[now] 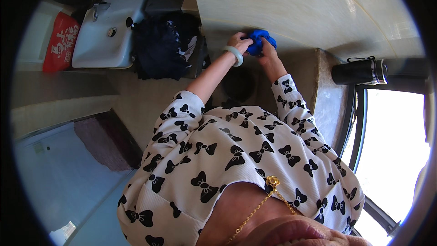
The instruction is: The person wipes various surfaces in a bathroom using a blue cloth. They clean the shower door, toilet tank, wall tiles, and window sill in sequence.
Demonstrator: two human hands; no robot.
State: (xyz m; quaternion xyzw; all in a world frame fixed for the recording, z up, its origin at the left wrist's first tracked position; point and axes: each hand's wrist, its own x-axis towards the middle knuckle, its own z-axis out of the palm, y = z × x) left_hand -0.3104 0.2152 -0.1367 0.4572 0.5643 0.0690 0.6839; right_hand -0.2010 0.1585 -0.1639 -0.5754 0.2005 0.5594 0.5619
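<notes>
Both hands meet at a bunched-up bright blue cloth (258, 40), held out in front of me near the tiled wall. My left hand (240, 43), with a pale bangle (235, 54) on its wrist, grips the cloth from the left. On the other side my right hand (269, 57) has its fingers closed on the same cloth. Below the hands is a dark round bucket or basin (238, 84), partly lost in shadow; what it contains cannot be made out.
Left of my arms lies a heap of dark clothes (159, 48), beside a white sink (105, 45) with a metal tap (96, 10). A red bag (60, 41) stands past the sink. On a ledge at right, by the bright window (391, 141), lies a black flask (357, 72).
</notes>
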